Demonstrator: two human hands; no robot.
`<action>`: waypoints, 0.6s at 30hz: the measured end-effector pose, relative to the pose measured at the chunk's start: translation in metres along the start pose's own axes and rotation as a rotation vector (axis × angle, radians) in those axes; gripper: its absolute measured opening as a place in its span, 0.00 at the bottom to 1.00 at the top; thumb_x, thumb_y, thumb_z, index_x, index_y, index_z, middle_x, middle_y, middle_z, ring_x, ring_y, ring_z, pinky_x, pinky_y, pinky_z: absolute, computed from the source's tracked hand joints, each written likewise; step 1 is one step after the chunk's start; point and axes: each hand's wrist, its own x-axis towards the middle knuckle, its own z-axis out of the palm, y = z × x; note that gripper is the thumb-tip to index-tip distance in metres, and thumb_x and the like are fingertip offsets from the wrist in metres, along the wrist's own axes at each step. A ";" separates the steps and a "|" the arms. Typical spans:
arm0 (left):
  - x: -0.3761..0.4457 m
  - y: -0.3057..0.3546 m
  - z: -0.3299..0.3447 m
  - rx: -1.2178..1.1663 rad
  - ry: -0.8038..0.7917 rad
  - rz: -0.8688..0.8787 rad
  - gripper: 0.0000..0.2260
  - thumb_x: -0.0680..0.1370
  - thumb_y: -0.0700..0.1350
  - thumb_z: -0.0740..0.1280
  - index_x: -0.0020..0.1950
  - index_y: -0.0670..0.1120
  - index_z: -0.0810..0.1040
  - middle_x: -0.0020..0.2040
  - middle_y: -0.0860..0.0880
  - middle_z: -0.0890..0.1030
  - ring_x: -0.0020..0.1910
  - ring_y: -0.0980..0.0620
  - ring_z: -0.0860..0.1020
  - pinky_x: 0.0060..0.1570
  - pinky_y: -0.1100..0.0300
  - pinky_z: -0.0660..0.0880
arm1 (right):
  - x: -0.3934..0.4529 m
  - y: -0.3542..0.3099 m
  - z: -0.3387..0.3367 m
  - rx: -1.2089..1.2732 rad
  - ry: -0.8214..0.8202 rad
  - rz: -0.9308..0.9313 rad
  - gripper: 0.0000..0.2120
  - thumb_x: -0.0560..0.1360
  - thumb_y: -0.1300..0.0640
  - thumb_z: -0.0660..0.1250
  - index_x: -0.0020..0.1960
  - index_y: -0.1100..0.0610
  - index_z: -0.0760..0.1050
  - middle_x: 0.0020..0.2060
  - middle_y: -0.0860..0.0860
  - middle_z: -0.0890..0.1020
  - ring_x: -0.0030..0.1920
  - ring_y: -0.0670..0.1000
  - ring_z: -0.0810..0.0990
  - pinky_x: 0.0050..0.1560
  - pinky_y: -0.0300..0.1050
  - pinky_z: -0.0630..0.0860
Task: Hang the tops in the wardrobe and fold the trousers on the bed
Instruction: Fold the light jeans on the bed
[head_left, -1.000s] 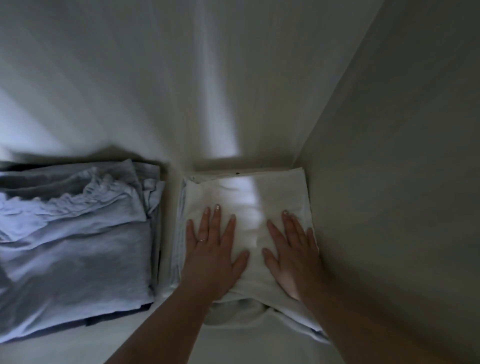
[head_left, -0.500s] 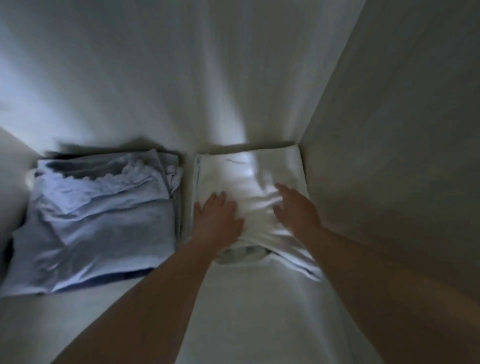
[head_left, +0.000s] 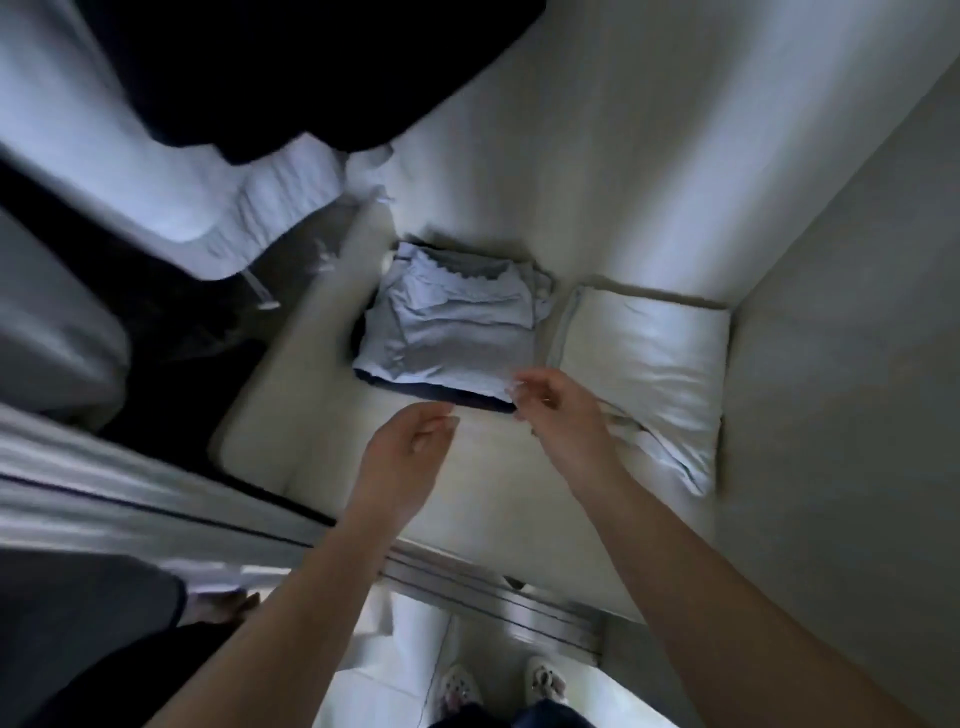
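Observation:
On the pale wardrobe shelf (head_left: 322, 415) lie two folded piles. A white folded garment (head_left: 649, 358) sits in the right corner against the side wall. To its left is a blue-grey folded pile (head_left: 447, 332) with a dark piece under it. My left hand (head_left: 410, 452) hovers above the shelf in front of the blue-grey pile, fingers loosely curled, holding nothing. Just in front of the gap between the two piles, my right hand (head_left: 556, 410) is also raised and relaxed, touching neither pile.
Hanging garments, one dark (head_left: 291, 67) and one white (head_left: 208, 192), fill the upper left. The wardrobe's side wall (head_left: 831, 364) stands at the right. A sliding-door track (head_left: 493, 587) runs along the shelf's front. My feet in slippers (head_left: 493, 691) stand on the light floor.
Both hands have lifted off the white folded garment and drawn back toward me. The view has pulled away from the shelf, so hanging clothes, the door track and the floor now show.

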 end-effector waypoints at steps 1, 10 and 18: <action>-0.015 0.005 -0.021 -0.022 0.057 0.001 0.07 0.77 0.46 0.68 0.46 0.59 0.78 0.46 0.55 0.83 0.47 0.57 0.81 0.47 0.65 0.73 | -0.012 -0.014 0.016 0.021 -0.082 -0.026 0.06 0.76 0.61 0.66 0.52 0.54 0.78 0.38 0.46 0.79 0.31 0.35 0.78 0.30 0.25 0.68; -0.177 0.027 -0.142 -0.039 0.589 -0.012 0.04 0.78 0.47 0.68 0.49 0.57 0.79 0.44 0.57 0.83 0.45 0.64 0.80 0.49 0.70 0.73 | -0.111 -0.089 0.123 0.052 -0.726 -0.252 0.07 0.77 0.63 0.64 0.49 0.53 0.78 0.40 0.46 0.81 0.35 0.37 0.80 0.38 0.29 0.74; -0.357 0.014 -0.157 -0.150 1.062 -0.068 0.07 0.77 0.45 0.67 0.47 0.59 0.80 0.46 0.56 0.84 0.48 0.54 0.82 0.55 0.55 0.77 | -0.225 -0.083 0.184 -0.083 -1.181 -0.473 0.13 0.76 0.55 0.66 0.45 0.35 0.79 0.42 0.42 0.84 0.40 0.41 0.82 0.42 0.32 0.75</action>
